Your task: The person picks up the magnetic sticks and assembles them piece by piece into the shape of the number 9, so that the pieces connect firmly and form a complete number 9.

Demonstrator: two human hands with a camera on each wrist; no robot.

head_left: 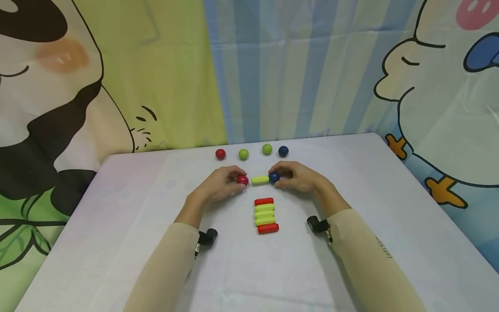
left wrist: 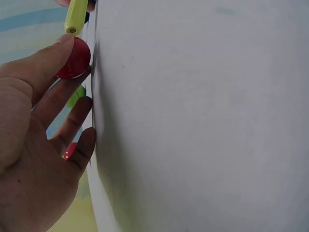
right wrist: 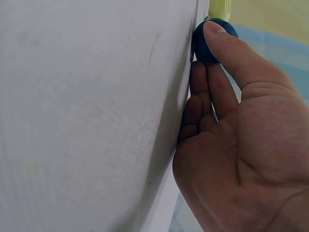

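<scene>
My left hand (head_left: 223, 182) pinches a red ball (head_left: 242, 180) between thumb and fingers, low over the white table. Opposite it, my right hand (head_left: 298, 175) pinches a dark blue ball (head_left: 274, 177). A yellow-green ribbed rod (head_left: 260, 180) joins the blue ball and points left at the red ball, with a small gap between them in the head view. In the left wrist view the rod's near end (left wrist: 73, 30) shows a dark round spot at its centre, close by the red ball (left wrist: 77, 59). The blue ball (right wrist: 207, 42) is partly covered by my right thumb.
Nearer to me lies a column of rods: a red rod (head_left: 264, 201) at the top, several yellow-green rods (head_left: 264, 214), and another red rod (head_left: 268, 228) at the bottom. Along the back sit a red ball (head_left: 220, 154), two green balls (head_left: 243, 154) and a blue ball (head_left: 283, 151).
</scene>
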